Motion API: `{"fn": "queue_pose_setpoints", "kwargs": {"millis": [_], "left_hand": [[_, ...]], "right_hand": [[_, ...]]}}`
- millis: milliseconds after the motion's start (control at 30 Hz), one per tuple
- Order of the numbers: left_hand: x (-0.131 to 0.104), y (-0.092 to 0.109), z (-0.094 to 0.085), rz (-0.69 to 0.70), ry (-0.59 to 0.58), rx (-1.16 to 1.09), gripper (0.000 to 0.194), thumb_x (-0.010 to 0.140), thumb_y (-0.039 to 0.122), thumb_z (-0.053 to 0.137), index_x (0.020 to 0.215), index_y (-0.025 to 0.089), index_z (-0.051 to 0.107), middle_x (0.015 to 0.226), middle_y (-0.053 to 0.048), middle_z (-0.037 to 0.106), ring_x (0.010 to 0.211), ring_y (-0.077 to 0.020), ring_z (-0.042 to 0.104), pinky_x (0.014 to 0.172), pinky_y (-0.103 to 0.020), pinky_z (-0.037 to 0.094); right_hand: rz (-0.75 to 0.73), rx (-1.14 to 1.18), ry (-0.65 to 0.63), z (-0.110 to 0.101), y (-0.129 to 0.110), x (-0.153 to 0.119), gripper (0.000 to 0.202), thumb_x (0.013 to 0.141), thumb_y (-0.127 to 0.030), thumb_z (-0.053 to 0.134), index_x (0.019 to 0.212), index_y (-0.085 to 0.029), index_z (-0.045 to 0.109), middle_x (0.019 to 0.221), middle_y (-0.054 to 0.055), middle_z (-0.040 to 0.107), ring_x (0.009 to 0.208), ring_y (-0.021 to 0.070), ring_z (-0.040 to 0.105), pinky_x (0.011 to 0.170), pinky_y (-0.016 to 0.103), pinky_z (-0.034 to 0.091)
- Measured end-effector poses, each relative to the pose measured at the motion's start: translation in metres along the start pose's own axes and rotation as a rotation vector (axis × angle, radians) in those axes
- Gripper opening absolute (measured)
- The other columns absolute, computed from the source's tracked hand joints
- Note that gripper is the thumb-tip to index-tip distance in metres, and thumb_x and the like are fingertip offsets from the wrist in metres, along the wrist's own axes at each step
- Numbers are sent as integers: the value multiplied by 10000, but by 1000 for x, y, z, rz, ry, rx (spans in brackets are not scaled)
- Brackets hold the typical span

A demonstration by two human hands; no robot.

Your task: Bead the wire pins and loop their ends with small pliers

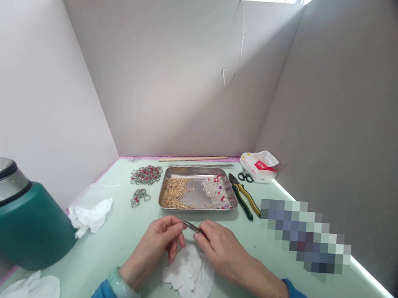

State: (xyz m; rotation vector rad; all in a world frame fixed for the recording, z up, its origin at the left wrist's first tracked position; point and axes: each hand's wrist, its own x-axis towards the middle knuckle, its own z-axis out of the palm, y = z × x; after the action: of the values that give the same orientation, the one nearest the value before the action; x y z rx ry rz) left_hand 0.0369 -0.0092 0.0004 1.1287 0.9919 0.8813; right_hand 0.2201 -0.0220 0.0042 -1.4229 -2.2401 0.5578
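Note:
My right hand is closed around slim needle-nose pliers, their pointed jaws reaching left. The tips meet the fingers of my left hand, which pinch something too small to make out. A fine wire-like line shows between the hands. Beneath them lies a crumpled white tissue with tiny dark bits by it. Just beyond the hands stands a metal tray, with gold beads at its left and clear, red and purple beads at its right.
Left of the tray are a large pile and a small pile of wire rings with red beads. Green-yellow pliers, scissors and a tissue pack lie right. A green flask stands left; grey partitions surround the table.

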Motion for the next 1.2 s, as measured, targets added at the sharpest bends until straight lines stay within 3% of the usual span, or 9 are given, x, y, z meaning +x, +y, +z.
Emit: {"fn": "queue_pose_setpoints", "kwargs": {"millis": [267, 533, 700, 1033, 1200], "left_hand": [[-2, 1, -1, 11, -18, 36, 216, 826, 332, 530, 761, 129, 558, 550, -9, 593, 319, -39, 390, 350, -169, 276], [-2, 4, -1, 12, -38, 19, 200, 817, 321, 550, 799, 124, 583, 537, 3, 583, 314, -34, 379, 343, -163, 274], [-2, 3, -1, 9, -20, 11, 200, 818, 327, 547, 762, 136, 561, 554, -6, 602, 311, -39, 394, 343, -169, 284], [-2, 3, 1, -8, 20, 10, 249, 782, 354, 583, 669, 135, 549, 556, -21, 613, 311, -45, 412, 347, -178, 292], [-2, 3, -1, -40, -14, -3, 235, 767, 359, 599, 787, 125, 602, 591, -23, 618, 338, -62, 454, 365, -190, 329]], "right_hand": [[-27, 30, -19, -2, 0, 0, 273, 911, -285, 363, 672, -175, 437, 643, -17, 481, 598, 113, 421, 561, 243, 285], [31, 407, -196, -9, 3, 2, 304, 905, -307, 359, 646, -167, 434, 604, -36, 418, 578, 93, 377, 513, 218, 277], [-25, 250, -90, -8, 0, 2, 306, 913, -305, 369, 641, -171, 407, 633, -31, 432, 609, 101, 408, 551, 228, 284], [-55, 35, -24, -2, 1, 1, 273, 917, -276, 366, 681, -172, 454, 654, -14, 500, 615, 113, 446, 568, 238, 284], [-39, -14, 10, -5, 6, 2, 292, 918, -292, 358, 671, -173, 460, 627, -15, 496, 586, 113, 436, 547, 248, 260]]}}
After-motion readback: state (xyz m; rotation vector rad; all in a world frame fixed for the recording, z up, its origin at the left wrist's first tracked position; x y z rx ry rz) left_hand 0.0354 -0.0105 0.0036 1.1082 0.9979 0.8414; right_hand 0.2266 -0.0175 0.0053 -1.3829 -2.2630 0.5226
